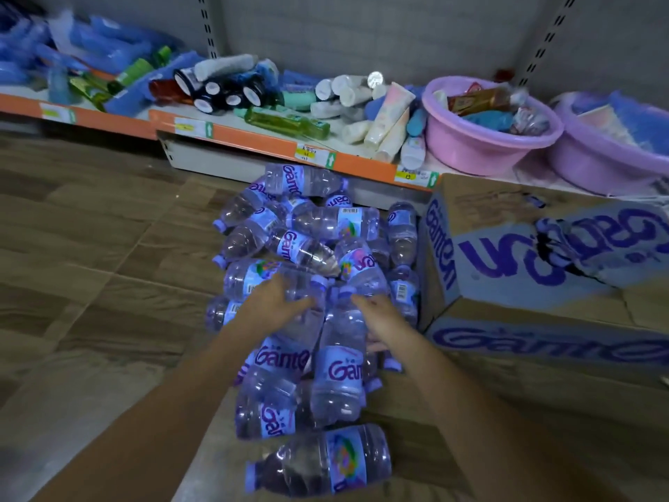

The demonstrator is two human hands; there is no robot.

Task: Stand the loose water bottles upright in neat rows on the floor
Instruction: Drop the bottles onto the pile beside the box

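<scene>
Several clear water bottles with purple caps and labels lie in a loose pile (318, 230) on the floor, none upright. My left hand (280, 300) reaches into the middle of the pile, thumb and fingers curled over the shoulder of a lying bottle (304, 284). My right hand (376, 318) is beside it, its fairly straight fingers touching the neck side of another lying bottle (340, 356). More bottles lie nearer me, one (322, 461) alone at the front.
An open cardboard carton (543, 255) printed with the bottle brand lies on its side just right of the pile. Behind runs a low orange-edged shelf (253, 137) with toiletries and two pink basins (485, 139). Wood-pattern floor (90, 248) extends to the left.
</scene>
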